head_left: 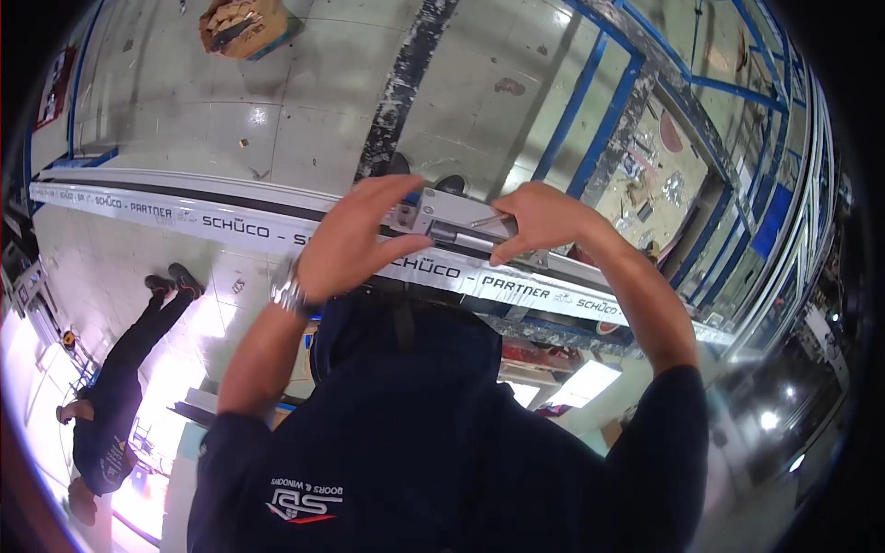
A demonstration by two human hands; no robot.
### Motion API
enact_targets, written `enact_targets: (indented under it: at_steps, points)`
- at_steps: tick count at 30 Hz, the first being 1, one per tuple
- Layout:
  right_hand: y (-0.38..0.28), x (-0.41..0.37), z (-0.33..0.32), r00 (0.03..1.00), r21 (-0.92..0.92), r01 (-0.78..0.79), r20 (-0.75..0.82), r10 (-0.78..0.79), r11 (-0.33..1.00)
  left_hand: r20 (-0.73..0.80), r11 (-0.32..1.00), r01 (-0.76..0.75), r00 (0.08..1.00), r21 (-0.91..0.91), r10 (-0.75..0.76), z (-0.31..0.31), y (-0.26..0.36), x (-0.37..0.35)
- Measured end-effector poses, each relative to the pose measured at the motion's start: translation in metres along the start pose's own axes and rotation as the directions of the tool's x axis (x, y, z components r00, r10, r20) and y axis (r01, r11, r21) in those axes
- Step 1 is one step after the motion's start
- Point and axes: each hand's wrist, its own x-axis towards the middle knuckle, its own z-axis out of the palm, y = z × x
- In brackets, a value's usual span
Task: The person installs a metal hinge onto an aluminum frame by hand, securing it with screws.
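A long white profile (516, 288) with printed SCHÜCO film lies across the view in front of my body. On it sits a silver metal fitting (461, 237), with a short cylindrical part and a block with holes at its left end. My left hand (348, 238), with a watch at the wrist, curves round the block end, thumb along the near side and fingers on the far side. At the fitting's right end, my right hand (546, 219) closes fingers and thumb round it. A thin metal piece (489, 220) shows by the right fingertips.
Blue-edged frame bars (590, 106) stand on the right, above scraps on a board (645, 175). A cardboard box (244, 28) rests on the tiled floor at the top left. Another person (124, 396) in dark clothes stands at the lower left.
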Motion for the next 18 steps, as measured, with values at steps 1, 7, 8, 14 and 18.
enact_targets:
  at_steps: [1,7,8,14,18]
  points:
    - [0.002,0.000,0.001,1.000,-0.025,0.018,-0.016,-0.019,1.000,0.212,0.993,0.084,0.975,-0.080,-0.065,0.004,-0.003,0.023]
    - [0.006,-0.002,0.004,0.999,0.035,0.053,-0.003,-0.053,0.998,0.509,0.965,0.178,0.859,-0.191,-0.058,0.018,-0.019,0.058]
    - [0.008,-0.002,0.004,0.999,0.050,0.041,0.010,-0.041,0.998,0.525,0.966,0.184,0.849,-0.182,-0.063,0.017,-0.018,0.058]
    - [0.011,-0.007,0.008,1.000,0.066,0.025,-0.012,-0.024,0.998,0.540,0.882,0.352,0.830,-0.313,-0.139,0.029,-0.030,0.055]
    - [0.019,-0.043,0.007,0.991,0.131,-0.029,-0.127,0.045,0.991,0.485,0.915,0.283,0.867,-0.288,-0.116,0.031,-0.033,0.050]
